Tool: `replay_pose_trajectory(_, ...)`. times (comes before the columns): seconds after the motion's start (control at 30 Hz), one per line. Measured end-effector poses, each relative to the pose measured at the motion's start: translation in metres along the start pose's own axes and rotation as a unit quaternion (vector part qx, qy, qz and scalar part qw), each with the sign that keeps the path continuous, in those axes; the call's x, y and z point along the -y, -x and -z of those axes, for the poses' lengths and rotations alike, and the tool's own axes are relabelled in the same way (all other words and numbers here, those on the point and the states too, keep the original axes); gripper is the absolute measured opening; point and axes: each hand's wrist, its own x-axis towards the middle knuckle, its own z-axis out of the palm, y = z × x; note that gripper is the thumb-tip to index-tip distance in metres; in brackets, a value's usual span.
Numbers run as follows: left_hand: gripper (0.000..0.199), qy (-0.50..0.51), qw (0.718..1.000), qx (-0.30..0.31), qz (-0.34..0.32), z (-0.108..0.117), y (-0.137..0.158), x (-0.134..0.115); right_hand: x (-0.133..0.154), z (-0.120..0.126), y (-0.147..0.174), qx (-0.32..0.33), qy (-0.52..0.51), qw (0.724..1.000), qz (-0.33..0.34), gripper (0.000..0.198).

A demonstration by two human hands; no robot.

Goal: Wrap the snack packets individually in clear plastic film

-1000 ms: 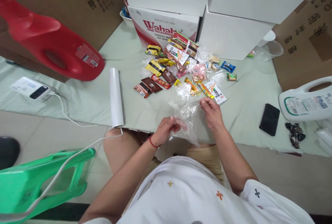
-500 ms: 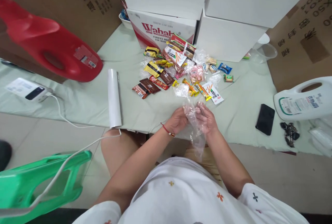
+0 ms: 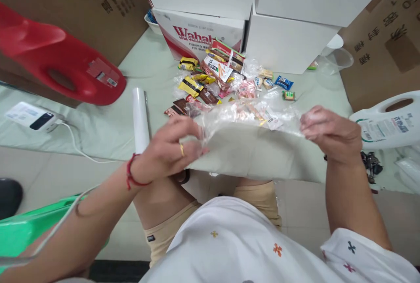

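A clear plastic bag [image 3: 229, 117] is stretched sideways between my two hands, above the near part of the table. My left hand [image 3: 173, 143], with a ring and a red bracelet, is closed on its left end. The right end is pinched in my right hand [image 3: 328, 130], which is somewhat blurred. Behind and through the thin plastic shows a pile of wrapped snacks [image 3: 192, 86], with yellow, brown, red and white packets. A blue packet [image 3: 284, 82] and a small green packet [image 3: 288, 95] lie at the pile's right side.
A white roll [image 3: 140, 119] and a white device with a cable [image 3: 31, 116] lie left, near a large red jug [image 3: 62, 60]. White boxes [image 3: 288, 42] and a Wahaha carton [image 3: 197, 33] stand behind. Keys [image 3: 372, 162] and a white detergent bottle [image 3: 390, 121] are right.
My hands were close together on the bunched bag. They have moved far apart, left and right, and the bag is now spread wide between them. The phone is now hidden behind my right hand.
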Motion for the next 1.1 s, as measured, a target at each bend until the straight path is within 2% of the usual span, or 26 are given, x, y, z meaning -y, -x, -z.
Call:
replay_pose_trajectory(0.07,0.016,-0.029,0.990,0.134,0.015,-0.015,0.025,0.006,-0.007,-0.003,0.025,0.101,0.032,0.992,-0.061,0.010)
replay_pose_trajectory(0.1,0.018,-0.034,0.983,0.178,0.021,-0.024,0.037,0.011,-0.014,-0.009,0.038,0.129,0.041,0.987,-0.086,0.014)
replay_pose_trajectory(0.13,0.019,-0.036,0.976,0.211,0.033,-0.033,0.048,0.016,-0.022,-0.016,0.051,0.145,0.045,0.983,-0.104,0.018)
replay_pose_trajectory(0.2,0.015,-0.018,0.969,0.239,0.055,-0.045,0.066,0.024,-0.038,-0.032,0.075,0.152,0.049,0.980,-0.123,0.023)
replay_pose_trajectory(0.27,0.016,0.023,0.970,0.225,0.092,-0.048,0.077,0.026,-0.048,-0.045,0.095,0.143,0.049,0.980,-0.131,0.024)
replay_pose_trajectory(0.33,0.023,0.039,0.974,0.174,0.141,-0.048,0.079,0.024,-0.053,-0.050,0.109,0.138,0.049,0.980,-0.136,0.022)
replay_pose_trajectory(0.4,0.029,-0.006,0.978,0.118,0.169,-0.051,0.072,0.022,-0.053,-0.050,0.117,0.143,0.054,0.979,-0.133,0.021)
replay_pose_trajectory(0.53,0.029,-0.124,0.979,0.040,0.157,-0.077,0.048,0.024,-0.045,-0.048,0.127,0.162,0.093,0.977,-0.100,0.020)
replay_pose_trajectory(0.6,0.032,-0.140,0.976,0.031,0.164,-0.094,0.039,0.031,-0.039,-0.044,0.133,0.192,0.116,0.971,-0.088,0.022)
replay_pose_trajectory(0.67,0.036,-0.149,0.971,0.063,0.174,-0.108,0.036,0.041,-0.032,-0.034,0.136,0.259,0.120,0.954,-0.094,0.024)
replay_pose_trajectory(0.73,0.045,-0.158,0.964,0.123,0.173,-0.114,0.041,0.052,-0.028,-0.019,0.133,0.336,0.101,0.928,-0.125,0.026)
replay_pose_trajectory(0.77,0.053,-0.161,0.960,0.156,0.167,-0.115,0.045,0.056,-0.029,-0.011,0.127,0.347,0.097,0.921,-0.148,0.027)
replay_pose_trajectory(0.8,0.064,-0.163,0.956,0.186,0.160,-0.115,0.050,0.060,-0.033,-0.005,0.118,0.327,0.110,0.923,-0.173,0.028)
replay_pose_trajectory(0.87,0.090,-0.169,0.946,0.236,0.146,-0.112,0.058,0.064,-0.049,-0.002,0.091,0.203,0.194,0.934,-0.222,0.029)
replay_pose_trajectory(0.9,0.100,-0.172,0.941,0.255,0.142,-0.110,0.061,0.064,-0.061,-0.006,0.074,0.121,0.259,0.928,-0.240,0.031)
replay_pose_trajectory(0.93,0.108,-0.175,0.936,0.272,0.141,-0.110,0.063,0.064,-0.074,-0.014,0.056,0.057,0.320,0.910,-0.257,0.032)
replay_pose_trajectory(0.97,0.114,-0.179,0.931,0.284,0.141,-0.109,0.064,0.063,-0.087,-0.024,0.038,0.026,0.364,0.887,-0.282,0.036)
replay_pose_trajectory(1.0,0.118,-0.182,0.927,0.294,0.142,-0.109,0.065,0.062,-0.100,-0.035,0.022,0.028,0.391,0.866,-0.311,0.042)
replay_pose_trajectory(1.1,0.123,-0.191,0.919,0.310,0.150,-0.110,0.063,0.060,-0.127,-0.062,-0.008,0.091,0.420,0.819,-0.379,0.058)
